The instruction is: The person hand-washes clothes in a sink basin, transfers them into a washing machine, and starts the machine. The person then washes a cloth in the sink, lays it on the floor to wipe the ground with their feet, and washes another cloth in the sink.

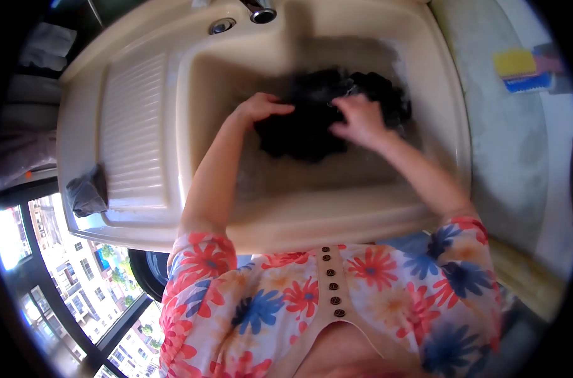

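Observation:
A soaked black cloth [305, 129], apparently a garment, lies bunched in murky water in the basin of a beige sink [192, 157]. At the cloth's left edge is my left hand [264, 108], its fingers closed on the fabric with their tips partly lost against the black. My right hand [362, 121] grips the cloth nearer its middle, thumb and fingers bent around a part of it. The folds hide what lies under both hands.
A chrome faucet [261, 11] and a round metal fitting [222, 26] are at the back. Left of the basin is a ribbed washboard [135, 132] with a grey cloth [88, 191] at its corner. Yellow and blue sponges or brushes [519, 68] lie on the right counter.

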